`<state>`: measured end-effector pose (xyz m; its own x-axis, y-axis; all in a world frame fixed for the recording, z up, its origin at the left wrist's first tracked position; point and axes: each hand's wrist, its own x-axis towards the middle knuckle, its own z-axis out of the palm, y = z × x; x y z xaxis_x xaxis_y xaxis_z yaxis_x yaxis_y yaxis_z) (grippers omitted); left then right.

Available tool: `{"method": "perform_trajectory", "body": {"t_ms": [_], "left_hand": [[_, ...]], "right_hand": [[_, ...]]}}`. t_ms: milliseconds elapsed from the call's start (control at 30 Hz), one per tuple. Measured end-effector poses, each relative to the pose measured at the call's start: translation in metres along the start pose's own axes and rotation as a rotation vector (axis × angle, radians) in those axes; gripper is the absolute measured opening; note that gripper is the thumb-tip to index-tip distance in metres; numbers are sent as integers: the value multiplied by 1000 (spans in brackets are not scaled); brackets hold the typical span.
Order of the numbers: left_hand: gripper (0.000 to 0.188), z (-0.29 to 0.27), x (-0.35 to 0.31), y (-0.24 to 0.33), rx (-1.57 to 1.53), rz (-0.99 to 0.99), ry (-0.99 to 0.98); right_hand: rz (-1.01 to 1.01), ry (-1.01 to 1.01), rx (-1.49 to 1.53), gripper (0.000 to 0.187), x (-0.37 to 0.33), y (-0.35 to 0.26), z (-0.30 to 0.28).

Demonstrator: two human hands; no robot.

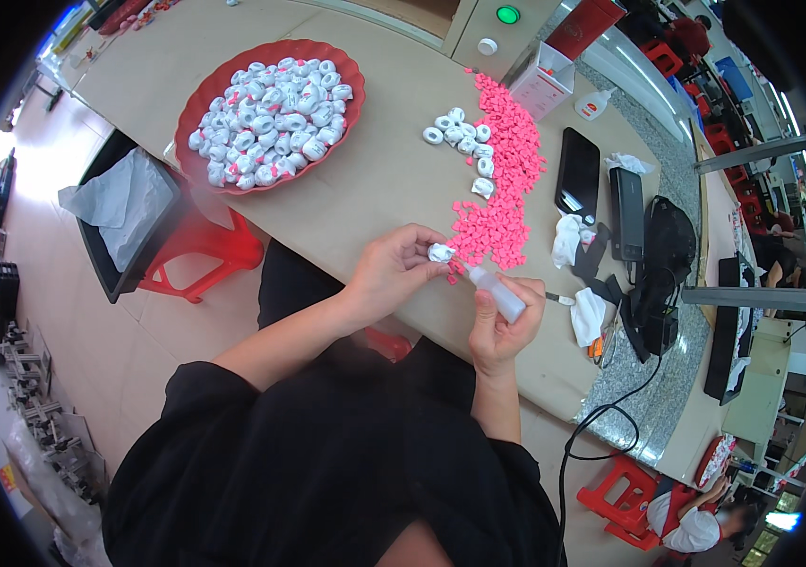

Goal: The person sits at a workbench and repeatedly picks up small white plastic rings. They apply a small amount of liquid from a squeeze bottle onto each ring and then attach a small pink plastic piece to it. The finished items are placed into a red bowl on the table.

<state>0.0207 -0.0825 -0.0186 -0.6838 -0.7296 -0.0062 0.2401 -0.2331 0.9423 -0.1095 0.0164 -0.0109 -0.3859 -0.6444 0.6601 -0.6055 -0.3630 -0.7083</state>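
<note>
My left hand (394,269) pinches a small white rounded piece (440,252) between thumb and fingertips, above the near edge of the table. Wrapped in my right hand (507,331) is a small translucent squeeze bottle (499,295), tilted with its nozzle toward the white piece. Whether the nozzle touches the piece is too small to tell. Just beyond both hands spreads a long heap of small pink pieces (490,231). Several loose white pieces (467,142) lie along its left side, some showing a dark oval.
A red scalloped tray (354,113) heaped with white pieces stands far left. To the right are a black phone (578,170), a dark power bank (626,213), crumpled tissues (588,317) and a cable (601,408). A white box (543,85) stands far back. A lined bin (124,203) sits beside the table.
</note>
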Motion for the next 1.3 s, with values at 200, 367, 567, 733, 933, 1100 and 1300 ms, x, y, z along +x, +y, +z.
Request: {"method": "perform_trajectory", "body": {"t_ms": [200,367,567,733,933,1100,1300], "left_hand": [[24,1,0,1,6,-4,5],[24,0,1,0,2,0,12],[23,1,0,2,0,-5,11],[23,0,1,-2,19,-15,21],[22,0,2,-1,29,-13,23],[22,-1,2,-4,21,-2,12],[22,-1,1,-4,6,15,12]], "right_hand": [[-43,3,-50,27,1,1,-1],[-41,8,-49,27,0,2,-1],[-52,-2,-75,27,1,2,-3],[-28,-6,-52,26,1,1,-4],[-5,-14,-15,25,0,0,-4],[7,-14,17,27,-2,1,-3],[34,-16,21,27,-3,-2,-3]]}}
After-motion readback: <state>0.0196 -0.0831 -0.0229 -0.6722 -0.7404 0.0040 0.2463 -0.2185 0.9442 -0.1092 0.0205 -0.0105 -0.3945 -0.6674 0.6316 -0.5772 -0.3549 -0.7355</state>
